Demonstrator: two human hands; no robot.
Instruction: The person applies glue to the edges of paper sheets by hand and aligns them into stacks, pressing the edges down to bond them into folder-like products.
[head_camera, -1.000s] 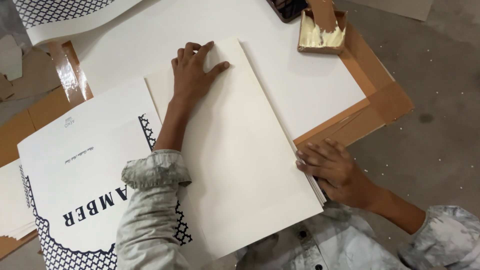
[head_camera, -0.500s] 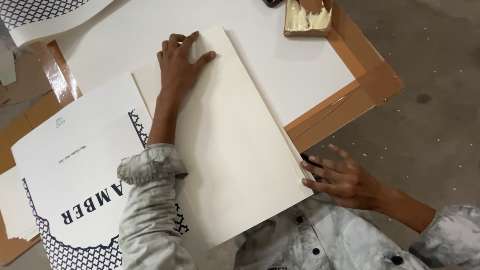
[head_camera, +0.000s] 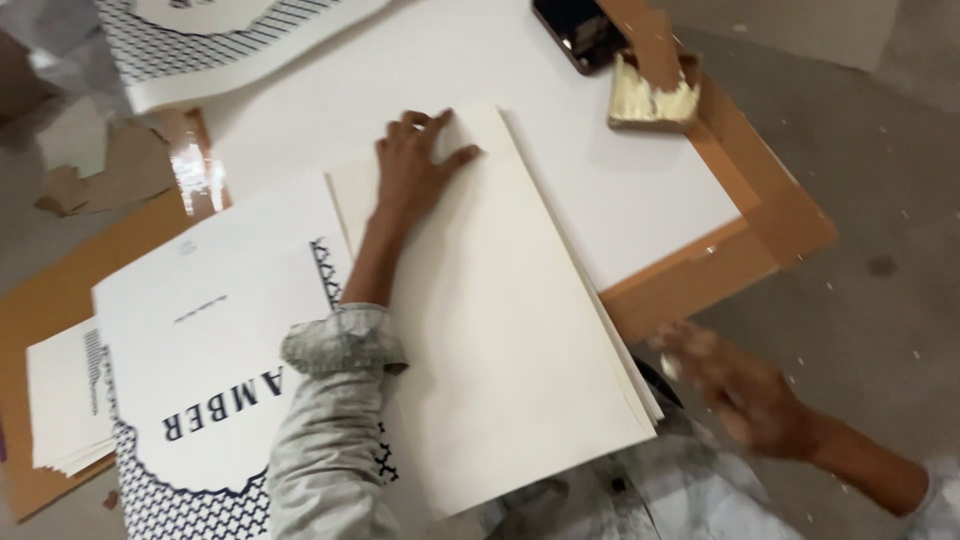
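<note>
Right hand (head_camera: 745, 385) has come off the lower right edge of the cream sheet stack (head_camera: 510, 330) and now hangs blurred just right of it over bare floor, fingers apparently spread, holding nothing. Left hand (head_camera: 415, 165) stays flat and open on the stack's top left corner. Stack's far corner nears the glue tray (head_camera: 652, 100); phone (head_camera: 580, 30) beyond is cut off.

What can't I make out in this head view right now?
- Right hand: motion-blurred; fingers and anything held unreadable.
- Cream sheet stack: near corner under the left sleeve.
- Phone: top cut by frame edge.
- Patterned sheet: mostly cut off above.
- Left hand: flat on the stack, clear.
</note>
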